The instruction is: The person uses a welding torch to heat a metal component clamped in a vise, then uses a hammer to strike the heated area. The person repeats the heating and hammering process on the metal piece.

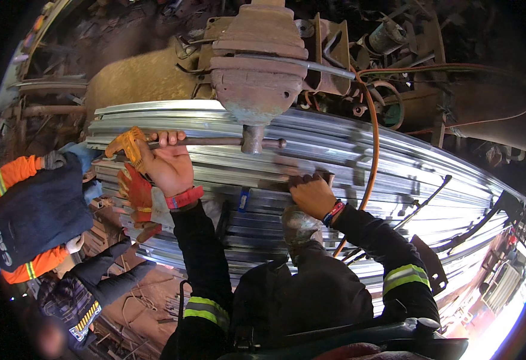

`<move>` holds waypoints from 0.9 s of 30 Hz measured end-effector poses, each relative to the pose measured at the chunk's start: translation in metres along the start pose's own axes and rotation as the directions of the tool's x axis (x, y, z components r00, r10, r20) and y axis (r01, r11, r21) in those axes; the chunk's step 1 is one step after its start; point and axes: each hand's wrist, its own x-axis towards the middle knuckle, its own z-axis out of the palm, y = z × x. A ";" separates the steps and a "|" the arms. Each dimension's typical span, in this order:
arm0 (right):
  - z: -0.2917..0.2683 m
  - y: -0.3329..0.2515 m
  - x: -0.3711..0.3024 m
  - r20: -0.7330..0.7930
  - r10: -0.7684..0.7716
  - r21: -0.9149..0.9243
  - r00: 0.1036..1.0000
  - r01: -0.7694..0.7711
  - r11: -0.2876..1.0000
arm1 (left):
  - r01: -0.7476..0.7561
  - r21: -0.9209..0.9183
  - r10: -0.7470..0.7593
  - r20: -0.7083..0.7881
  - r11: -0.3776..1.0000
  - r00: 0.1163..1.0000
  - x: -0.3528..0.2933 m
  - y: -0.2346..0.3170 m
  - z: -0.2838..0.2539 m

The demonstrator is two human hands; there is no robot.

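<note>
Step in hand, by appearance: operating the vise (260, 81) by its handle bar (212, 141). The vise is mounted at the far centre, its screw end facing near; the bar lies crosswise through that end.

Left hand (176, 168): palm turned up, fingers curled around the left part of the bar. A yellow-orange object (131, 147), kind unclear, is just beside it on the left. Right hand (312, 195): fingers bent, palm hidden, next to a small brown piece (329, 177); it cannot be told whether the hand is closed on it.

Next move, if turning is to continue: swing the bar steadily and keep its path clear of the red glove (136, 191) near the left wrist.

Surface: long silvery metal lengths (395, 180) lie side by side beneath both hands. A small blue item (243, 199) rests on them; an orange hose (373, 144) crosses on the right.

Room: a workshop. A co-worker in an orange and dark jacket (41, 210) bends at the left, with another person (71, 303) nearer. Metal clutter fills the far right; strong light enters at the near right.
</note>
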 end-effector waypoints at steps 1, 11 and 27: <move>-0.004 0.000 -0.003 0.041 0.027 0.044 0.999 -0.029 0.999 | -0.003 0.026 0.004 -0.023 1.000 1.000 -0.001 -0.001 -0.002; -0.039 0.011 -0.076 0.304 0.338 0.593 0.891 0.101 -0.799 | 0.051 0.048 -0.052 0.024 0.998 0.998 0.012 -0.008 -0.032; -0.106 0.011 -0.064 0.064 0.722 0.964 0.689 0.145 -0.224 | 0.074 0.061 -0.079 0.082 0.995 0.993 0.027 -0.023 -0.056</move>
